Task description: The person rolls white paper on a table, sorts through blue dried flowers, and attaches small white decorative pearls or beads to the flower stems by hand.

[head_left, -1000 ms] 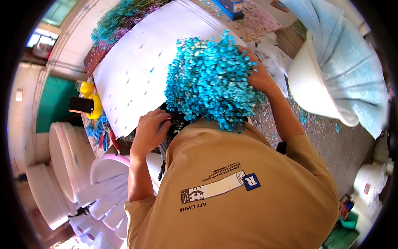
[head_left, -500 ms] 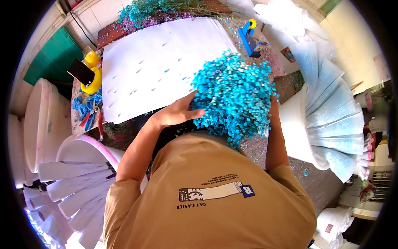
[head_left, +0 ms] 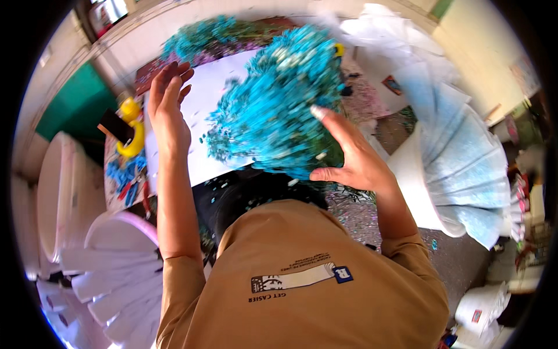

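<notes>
A large bunch of small turquoise flowers, like baby's breath (head_left: 273, 104), lies tilted over the white paper sheets (head_left: 200, 136), smeared by motion. My right hand (head_left: 357, 160) is at the bunch's right side, thumb and forefinger spread wide along its edge; its other fingers are hidden. Raised to the left of the flowers, my left hand (head_left: 168, 107) is open with nothing in it, its fingers apart and slightly curled. Loose petals are scattered below the bunch, near my lap.
More turquoise and purple flowers (head_left: 203, 38) lie along the table's back. At its left stand a dark phone on a yellow holder (head_left: 135, 139), with blue ties (head_left: 123, 174) nearby. White buckets (head_left: 67, 192) flank me; pale blue wrapping sheets (head_left: 459, 151) fan out at the right.
The bunch has moved up and left over the paper and tipped over. My left hand has left its side and risen leftward. My right hand now shows, thumb and forefinger spread.
</notes>
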`<state>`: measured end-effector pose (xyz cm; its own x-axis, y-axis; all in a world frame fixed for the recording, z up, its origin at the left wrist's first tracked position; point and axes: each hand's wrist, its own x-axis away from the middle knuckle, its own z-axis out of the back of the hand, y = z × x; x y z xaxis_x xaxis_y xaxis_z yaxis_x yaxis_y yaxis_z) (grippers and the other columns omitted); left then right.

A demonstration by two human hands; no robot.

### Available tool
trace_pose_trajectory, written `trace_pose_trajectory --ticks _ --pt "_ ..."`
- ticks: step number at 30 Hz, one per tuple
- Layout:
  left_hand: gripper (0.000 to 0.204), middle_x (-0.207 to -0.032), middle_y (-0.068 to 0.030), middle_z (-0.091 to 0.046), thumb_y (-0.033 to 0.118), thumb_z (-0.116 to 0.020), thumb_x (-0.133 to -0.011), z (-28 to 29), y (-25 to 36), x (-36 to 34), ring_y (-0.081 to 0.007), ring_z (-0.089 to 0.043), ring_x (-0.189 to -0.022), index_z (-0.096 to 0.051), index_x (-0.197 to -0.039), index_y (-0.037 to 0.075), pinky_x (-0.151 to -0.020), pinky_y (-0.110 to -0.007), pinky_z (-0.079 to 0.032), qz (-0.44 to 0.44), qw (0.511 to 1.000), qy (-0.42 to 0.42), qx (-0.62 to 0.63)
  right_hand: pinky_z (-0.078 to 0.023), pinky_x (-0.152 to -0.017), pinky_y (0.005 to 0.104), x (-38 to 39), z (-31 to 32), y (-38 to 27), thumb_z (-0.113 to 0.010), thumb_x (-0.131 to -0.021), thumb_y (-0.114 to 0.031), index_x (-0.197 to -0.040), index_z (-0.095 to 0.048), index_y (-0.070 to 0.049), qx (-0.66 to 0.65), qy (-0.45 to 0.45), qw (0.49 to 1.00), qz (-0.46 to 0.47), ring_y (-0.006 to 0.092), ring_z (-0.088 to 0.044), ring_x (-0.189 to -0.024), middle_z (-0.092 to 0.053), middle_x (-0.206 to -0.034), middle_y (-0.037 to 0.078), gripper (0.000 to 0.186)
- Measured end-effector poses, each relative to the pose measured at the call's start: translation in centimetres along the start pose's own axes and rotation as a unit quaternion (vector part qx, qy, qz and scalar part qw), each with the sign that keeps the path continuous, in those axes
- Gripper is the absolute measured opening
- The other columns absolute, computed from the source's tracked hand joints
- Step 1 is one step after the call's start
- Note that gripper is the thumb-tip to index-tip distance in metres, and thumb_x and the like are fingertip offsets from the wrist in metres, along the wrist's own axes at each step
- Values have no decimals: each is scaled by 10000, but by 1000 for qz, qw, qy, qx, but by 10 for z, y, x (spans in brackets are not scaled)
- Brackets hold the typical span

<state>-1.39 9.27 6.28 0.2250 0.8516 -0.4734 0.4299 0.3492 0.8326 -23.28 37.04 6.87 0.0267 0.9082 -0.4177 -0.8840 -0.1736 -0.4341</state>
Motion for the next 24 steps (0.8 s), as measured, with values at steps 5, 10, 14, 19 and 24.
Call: trace_pose_trajectory --ticks 5,10,14,19,24 --pt "242 -1109 -113 -720 51 -627 -916 5 42 83 -236 -661 -1073 -677 -1151 23 -968 -356 -478 -63 963 -174 -194 -487 -1026 411 -13 -81 54 -852 -824 -290 -1345 -608 -51 -102 -80 991 -33 363 -560 -1273 -564 -1384 193 623" --pt "321 -1227 -99 -676 92 -725 -848 -16 4 117 -305 -625 -1134 -683 -1164 51 -931 -432 -473 -176 839 -368 -360 -521 -811 386 -36 -82 40 -823 -827 -147 -1302 -640 -78 -71 -57 991 -102 256 -628 -985 -656 -1109 95 514" --pt "347 -1117 -75 -689 152 -743 -838 -18 -26 131 -268 -622 -1035 -693 -1175 89 -863 -409 -449 -134 801 -347 -468 -505 -915 428 -63 -84 30 -836 -808 -221 -1389 -567 -111 83 104 990 39 335 -630 -1065 -656 -1172 139 649" --pt "310 -1035 -101 -705 149 -736 -854 -13 -28 134 -276 -633 -1020 -700 -1154 78 -861 -411 -460 -66 809 -352 -466 -539 -802 403 -96 -118 74 -793 -841 -183 -1258 -638 -12 -26 144 984 -97 278 -681 -927 -709 -1056 146 476" --pt "333 -1001 -146 -740 95 -706 -908 14 -41 127 -277 -715 -870 -654 -1225 5 -790 -376 -561 64 908 -323 -260 -455 -687 248 -100 -102 106 -763 -862 -77 -1039 -721 8 -334 202 892 -228 70 -578 -779 -690 -879 -10 201"
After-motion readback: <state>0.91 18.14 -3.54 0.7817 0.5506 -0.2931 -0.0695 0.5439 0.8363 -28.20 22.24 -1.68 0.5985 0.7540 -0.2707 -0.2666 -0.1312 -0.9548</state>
